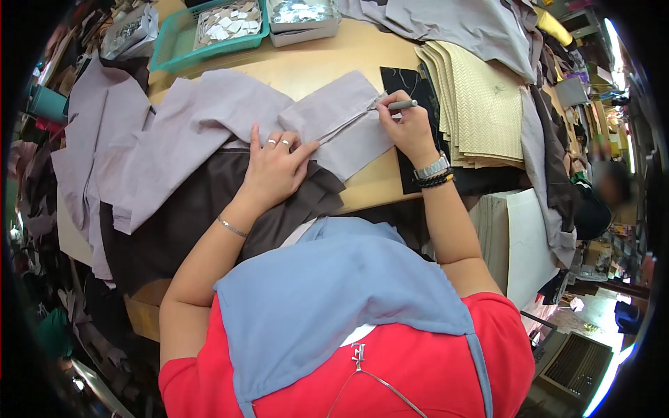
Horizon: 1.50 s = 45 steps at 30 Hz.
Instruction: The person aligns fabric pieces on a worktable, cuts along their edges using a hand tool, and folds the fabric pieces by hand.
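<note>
My right hand (410,130) grips a grey pen (402,105) whose front end is over a light grey fabric strip (359,148) on the table; its tip is too small to make out. A narrow slit or fold line runs along the strip towards my left hand (274,167). That hand lies flat with fingers spread, its index finger pointing at the line. Under and beside it is a larger grey cloth (188,132), trailing off to the left. Dark brown fabric (188,202) hangs below my left wrist over the table's near edge.
At the back stand a teal basket (174,52) holding small pale pieces (230,24) and a box (304,35) of shiny small parts. Right of my right hand are stacked woven-textured cream sheets (481,104) and black material (411,164). More grey cloth (453,28) lies at the back right.
</note>
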### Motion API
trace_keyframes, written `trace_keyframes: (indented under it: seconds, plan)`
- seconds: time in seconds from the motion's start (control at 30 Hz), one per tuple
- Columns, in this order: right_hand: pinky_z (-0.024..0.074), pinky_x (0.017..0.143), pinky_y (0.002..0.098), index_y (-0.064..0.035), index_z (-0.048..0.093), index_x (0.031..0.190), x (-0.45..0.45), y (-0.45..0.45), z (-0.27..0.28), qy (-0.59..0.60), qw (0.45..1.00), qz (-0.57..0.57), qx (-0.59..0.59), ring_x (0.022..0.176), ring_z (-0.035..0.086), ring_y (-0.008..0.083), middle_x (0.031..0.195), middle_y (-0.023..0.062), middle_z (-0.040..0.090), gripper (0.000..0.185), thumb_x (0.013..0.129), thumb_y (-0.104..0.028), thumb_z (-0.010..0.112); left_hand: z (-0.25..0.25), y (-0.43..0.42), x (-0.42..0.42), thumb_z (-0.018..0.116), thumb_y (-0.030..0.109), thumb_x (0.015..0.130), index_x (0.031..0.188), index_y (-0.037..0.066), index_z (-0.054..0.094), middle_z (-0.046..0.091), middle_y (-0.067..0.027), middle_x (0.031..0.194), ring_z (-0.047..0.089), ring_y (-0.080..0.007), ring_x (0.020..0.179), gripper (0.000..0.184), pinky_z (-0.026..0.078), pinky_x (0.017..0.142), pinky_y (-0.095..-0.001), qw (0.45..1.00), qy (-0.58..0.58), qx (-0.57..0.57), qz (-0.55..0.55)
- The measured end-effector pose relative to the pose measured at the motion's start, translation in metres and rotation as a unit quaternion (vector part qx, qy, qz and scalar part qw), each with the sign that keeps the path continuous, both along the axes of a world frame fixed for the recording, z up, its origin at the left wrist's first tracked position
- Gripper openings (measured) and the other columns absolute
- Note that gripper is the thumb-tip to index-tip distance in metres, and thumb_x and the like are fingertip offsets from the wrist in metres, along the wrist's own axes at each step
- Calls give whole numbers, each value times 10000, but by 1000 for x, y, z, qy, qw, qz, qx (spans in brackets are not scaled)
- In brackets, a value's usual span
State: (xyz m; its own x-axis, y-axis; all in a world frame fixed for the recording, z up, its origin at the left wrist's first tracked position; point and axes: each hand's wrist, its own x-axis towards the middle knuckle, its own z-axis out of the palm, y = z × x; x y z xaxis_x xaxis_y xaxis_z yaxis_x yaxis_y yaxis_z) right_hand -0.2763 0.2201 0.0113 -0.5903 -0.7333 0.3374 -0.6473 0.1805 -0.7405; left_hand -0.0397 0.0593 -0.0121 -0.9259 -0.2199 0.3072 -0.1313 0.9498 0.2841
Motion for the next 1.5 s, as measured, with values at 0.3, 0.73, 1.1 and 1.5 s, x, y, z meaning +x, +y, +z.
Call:
trace_keyframes:
  seconds: [0.3,0.73,1.1,1.5]
  plan:
    - [466,543,278,-36,611,877,-40,13,-3,60,995,-77,12,541,580,139,666,75,629,91,880,-87,685,7,0,-3,630,138,852,1218,239,641,554,-15,969,572,-207,1004,379,183,1095,-709,999,-16,-28,-15]
    - [548,616,222,-35,557,956,-15,19,-48,-283,937,-93,-180,707,649,78,811,36,643,123,952,-115,652,7,5,-49,591,258,853,1256,168,618,528,-89,1281,453,-284,1271,414,95,1086,-753,998,-25,3,-54]
    - [576,625,239,-39,560,955,-15,17,-49,-297,931,-112,-181,685,648,82,825,30,645,130,951,-127,655,-3,13,-99,578,346,897,1309,189,590,477,-86,1383,381,-275,1357,440,64,1081,-769,996,-22,-39,-80]
    - [534,665,402,-9,550,1125,-89,8,-1,-15,974,-212,76,671,673,312,769,151,674,375,856,-205,723,-8,13,-114,549,340,917,1313,216,596,489,-78,1383,403,-267,1349,417,90,1059,-788,997,-24,-19,-77]
